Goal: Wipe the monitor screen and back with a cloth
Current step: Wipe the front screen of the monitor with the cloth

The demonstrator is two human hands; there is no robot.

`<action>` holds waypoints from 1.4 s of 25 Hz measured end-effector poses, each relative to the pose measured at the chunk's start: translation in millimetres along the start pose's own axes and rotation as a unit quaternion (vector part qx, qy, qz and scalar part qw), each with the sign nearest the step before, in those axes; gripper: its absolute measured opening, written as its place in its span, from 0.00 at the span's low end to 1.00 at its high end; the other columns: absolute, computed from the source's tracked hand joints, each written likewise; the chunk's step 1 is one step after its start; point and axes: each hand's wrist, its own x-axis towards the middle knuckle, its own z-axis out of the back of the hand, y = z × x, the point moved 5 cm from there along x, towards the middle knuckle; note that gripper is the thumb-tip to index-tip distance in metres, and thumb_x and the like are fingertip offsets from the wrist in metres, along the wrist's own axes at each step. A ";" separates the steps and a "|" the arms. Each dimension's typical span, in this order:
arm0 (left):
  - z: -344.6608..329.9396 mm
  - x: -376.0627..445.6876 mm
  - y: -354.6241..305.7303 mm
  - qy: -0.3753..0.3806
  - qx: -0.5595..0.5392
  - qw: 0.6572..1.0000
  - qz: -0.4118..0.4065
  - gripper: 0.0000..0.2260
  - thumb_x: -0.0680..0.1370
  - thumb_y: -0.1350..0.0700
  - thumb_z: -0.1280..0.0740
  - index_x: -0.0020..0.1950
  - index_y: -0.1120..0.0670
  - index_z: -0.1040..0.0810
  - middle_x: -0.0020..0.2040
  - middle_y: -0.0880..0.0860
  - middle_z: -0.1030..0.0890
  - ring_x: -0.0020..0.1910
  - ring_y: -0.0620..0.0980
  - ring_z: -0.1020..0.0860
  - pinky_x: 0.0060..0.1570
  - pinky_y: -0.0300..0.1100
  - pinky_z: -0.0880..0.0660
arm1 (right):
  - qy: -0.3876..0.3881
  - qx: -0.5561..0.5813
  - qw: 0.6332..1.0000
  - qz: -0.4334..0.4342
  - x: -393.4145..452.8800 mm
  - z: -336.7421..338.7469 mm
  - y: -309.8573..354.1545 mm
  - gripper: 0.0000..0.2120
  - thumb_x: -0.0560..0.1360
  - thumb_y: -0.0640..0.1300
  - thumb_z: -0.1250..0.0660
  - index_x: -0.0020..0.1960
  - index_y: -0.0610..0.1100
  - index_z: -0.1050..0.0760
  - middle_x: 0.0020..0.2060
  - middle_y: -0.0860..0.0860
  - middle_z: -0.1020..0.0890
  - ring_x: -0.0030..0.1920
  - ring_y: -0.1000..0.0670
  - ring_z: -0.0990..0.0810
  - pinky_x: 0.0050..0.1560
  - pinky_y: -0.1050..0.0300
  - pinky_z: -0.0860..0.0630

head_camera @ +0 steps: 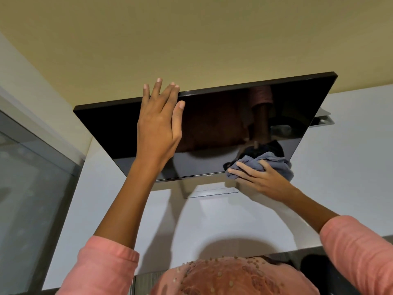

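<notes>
White desk (223, 220) under a yellowish wall fills my view, with the black monitor (119, 128) standing on it, screen dark. I see my left hand (158, 122) raised flat against the screen near its top edge, fingers straight and slightly spread, thumb apart. My right hand (261, 179) presses a crumpled grey cloth (276, 165) onto the screen's lower right corner, fingers curled into its folds. Small lettering on the bottom bezel is too blurred to read.
</notes>
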 end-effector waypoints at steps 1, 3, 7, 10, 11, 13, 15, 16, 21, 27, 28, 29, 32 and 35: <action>-2.7 0.8 -4.1 -0.002 -0.002 1.000 -0.003 0.18 0.82 0.55 0.45 0.65 0.63 0.25 0.64 0.58 0.23 0.70 0.58 0.33 0.74 0.52 0.47 | -0.005 -0.005 1.000 -0.022 -9.7 1.7 -12.2 0.25 0.77 0.35 0.45 0.73 0.45 0.39 0.76 0.50 0.44 0.73 0.47 0.40 0.55 0.41 0.37; -7.7 2.5 -12.0 -0.007 0.003 1.000 -0.011 0.17 0.82 0.55 0.45 0.65 0.62 0.25 0.63 0.58 0.23 0.69 0.57 0.31 0.74 0.52 0.46 | -0.031 -0.007 0.996 -0.085 -16.2 12.7 -38.3 0.23 0.79 0.34 0.48 0.71 0.48 0.35 0.75 0.51 0.40 0.72 0.48 0.36 0.55 0.42 0.34; -18.5 7.1 -28.8 -0.012 0.001 1.000 -0.027 0.16 0.82 0.56 0.43 0.64 0.62 0.25 0.62 0.57 0.22 0.66 0.56 0.28 0.74 0.50 0.46 | -0.113 -0.004 0.978 -0.177 8.7 44.4 -62.2 0.23 0.77 0.34 0.42 0.68 0.51 0.31 0.72 0.52 0.33 0.70 0.46 0.34 0.55 0.42 0.34; -26.0 10.1 -40.4 -0.008 -0.006 0.999 -0.033 0.16 0.82 0.56 0.43 0.64 0.62 0.24 0.62 0.57 0.22 0.66 0.55 0.28 0.74 0.49 0.46 | -0.142 0.019 0.968 -0.208 37.4 56.5 -50.1 0.23 0.77 0.34 0.44 0.67 0.52 0.30 0.72 0.52 0.32 0.71 0.45 0.35 0.55 0.42 0.35; -27.8 10.8 -43.1 -0.006 -0.006 0.999 -0.034 0.16 0.82 0.56 0.43 0.64 0.62 0.24 0.62 0.57 0.22 0.66 0.55 0.28 0.74 0.49 0.46 | -0.141 0.022 0.968 -0.206 44.5 55.7 -43.1 0.23 0.77 0.33 0.45 0.67 0.52 0.30 0.72 0.52 0.33 0.71 0.45 0.35 0.55 0.42 0.35; -29.8 11.6 -46.2 -0.002 -0.007 0.999 -0.036 0.16 0.82 0.56 0.43 0.64 0.62 0.25 0.62 0.57 0.22 0.66 0.54 0.28 0.74 0.49 0.46 | -0.120 0.022 0.975 -0.184 48.2 47.3 -28.0 0.24 0.77 0.33 0.46 0.69 0.52 0.33 0.73 0.52 0.36 0.71 0.46 0.35 0.55 0.42 0.33; -29.6 10.8 -47.4 0.000 -0.010 0.999 -0.038 0.16 0.82 0.56 0.43 0.64 0.62 0.25 0.63 0.57 0.22 0.67 0.55 0.28 0.74 0.49 0.46 | -0.068 0.023 0.988 -0.134 35.7 29.7 -11.2 0.24 0.78 0.33 0.49 0.71 0.50 0.36 0.75 0.52 0.40 0.73 0.47 0.36 0.55 0.43 0.32; -29.1 10.3 -47.7 0.000 -0.013 0.999 -0.039 0.16 0.82 0.56 0.43 0.64 0.62 0.25 0.63 0.57 0.22 0.67 0.55 0.28 0.74 0.50 0.46 | -0.032 0.024 0.993 -0.111 23.5 18.6 -4.5 0.25 0.79 0.33 0.54 0.72 0.50 0.37 0.75 0.51 0.41 0.73 0.47 0.37 0.55 0.42 0.32; -28.7 9.1 -48.9 -0.012 -0.016 0.999 -0.033 0.15 0.81 0.57 0.42 0.64 0.62 0.24 0.62 0.57 0.22 0.66 0.54 0.28 0.74 0.50 0.45 | 0.041 0.032 0.992 -0.119 -51.8 -15.6 -15.3 0.27 0.80 0.34 0.61 0.72 0.49 0.35 0.75 0.52 0.41 0.74 0.49 0.39 0.59 0.41 0.36; -34.3 9.2 -50.8 -0.022 -0.011 0.999 -0.030 0.15 0.81 0.57 0.42 0.63 0.62 0.24 0.61 0.57 0.21 0.66 0.55 0.28 0.73 0.51 0.45 | -0.097 -0.004 0.950 -0.298 -51.7 29.9 -90.1 0.26 0.76 0.31 0.42 0.70 0.51 0.32 0.72 0.51 0.33 0.71 0.45 0.35 0.57 0.44 0.35; -35.6 9.4 -51.8 -0.023 -0.010 0.999 -0.031 0.15 0.81 0.57 0.42 0.63 0.62 0.24 0.61 0.56 0.21 0.66 0.54 0.27 0.73 0.51 0.44 | -0.124 0.004 0.938 -0.322 -39.7 40.9 -95.3 0.24 0.77 0.31 0.43 0.68 0.51 0.31 0.71 0.51 0.32 0.70 0.45 0.34 0.57 0.44 0.35; -36.1 9.6 -52.3 -0.024 -0.009 0.999 -0.032 0.15 0.81 0.57 0.42 0.63 0.62 0.24 0.61 0.56 0.21 0.65 0.54 0.27 0.73 0.51 0.44 | -0.144 0.009 0.931 -0.336 -26.5 48.5 -95.3 0.21 0.79 0.32 0.44 0.67 0.50 0.30 0.71 0.51 0.32 0.70 0.44 0.34 0.57 0.43 0.35; -35.3 10.1 -52.3 -0.025 -0.014 0.999 -0.031 0.15 0.81 0.57 0.42 0.63 0.61 0.24 0.60 0.56 0.21 0.65 0.54 0.27 0.73 0.50 0.43 | -0.152 0.042 0.930 -0.331 4.1 48.7 -68.7 0.22 0.80 0.32 0.51 0.66 0.49 0.30 0.70 0.49 0.30 0.70 0.44 0.34 0.56 0.42 0.34; -33.3 9.9 -51.8 -0.018 -0.023 0.999 -0.034 0.15 0.81 0.57 0.42 0.63 0.61 0.24 0.61 0.56 0.21 0.65 0.54 0.27 0.73 0.50 0.43 | -0.078 0.088 0.954 -0.275 -2.9 20.6 -21.9 0.26 0.76 0.30 0.48 0.69 0.48 0.33 0.71 0.49 0.31 0.72 0.45 0.37 0.52 0.41 0.28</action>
